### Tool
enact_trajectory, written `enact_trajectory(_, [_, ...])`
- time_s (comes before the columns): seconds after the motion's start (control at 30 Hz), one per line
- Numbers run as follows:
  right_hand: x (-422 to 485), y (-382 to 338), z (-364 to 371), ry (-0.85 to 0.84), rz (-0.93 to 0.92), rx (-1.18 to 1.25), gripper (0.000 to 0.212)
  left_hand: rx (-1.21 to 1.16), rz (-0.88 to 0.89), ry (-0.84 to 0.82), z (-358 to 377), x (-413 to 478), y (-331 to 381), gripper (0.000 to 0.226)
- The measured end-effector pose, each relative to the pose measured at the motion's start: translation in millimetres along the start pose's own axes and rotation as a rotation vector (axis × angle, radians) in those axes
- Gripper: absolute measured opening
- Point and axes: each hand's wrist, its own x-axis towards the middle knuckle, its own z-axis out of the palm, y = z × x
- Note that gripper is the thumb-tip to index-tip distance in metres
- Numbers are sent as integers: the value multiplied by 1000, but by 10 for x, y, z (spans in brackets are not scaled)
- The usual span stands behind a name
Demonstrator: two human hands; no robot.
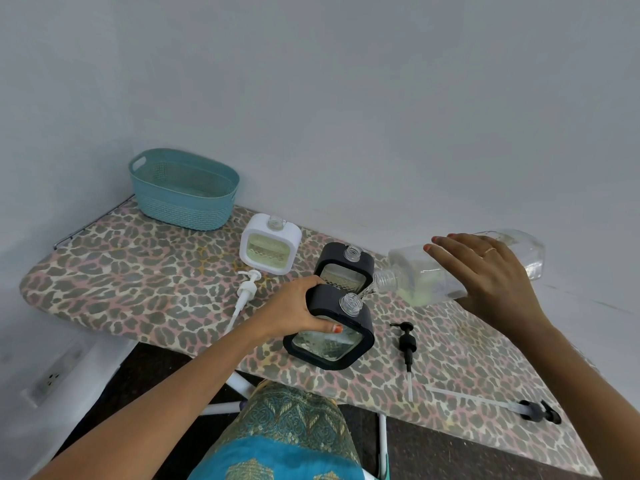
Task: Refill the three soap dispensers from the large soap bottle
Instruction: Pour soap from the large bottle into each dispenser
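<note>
My left hand [300, 308] grips the near black soap dispenser [330, 336], which stands uncapped on the leopard-print board [138, 271]. My right hand [485, 271] holds the large clear soap bottle [415, 275] tipped on its side, its open neck just above the dispenser's mouth, with a thin stream of pale soap running in. A second black dispenser [346, 268] stands uncapped right behind. The white dispenser [270, 249] stands farther back left, also uncapped and holding yellowish soap.
A white pump [246, 292] lies left of the dispensers. Two black pumps lie on the board, one [406, 344] right of the near dispenser, the other [533, 410] near the right front edge. A teal basket [183, 190] sits at the back left by the wall.
</note>
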Motion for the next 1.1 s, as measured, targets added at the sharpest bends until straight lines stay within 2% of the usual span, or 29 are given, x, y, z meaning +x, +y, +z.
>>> enact_trajectory(1.1, [23,-2,-33,19,-25,-6,92,-46,-4,-16,0,-6,64,48])
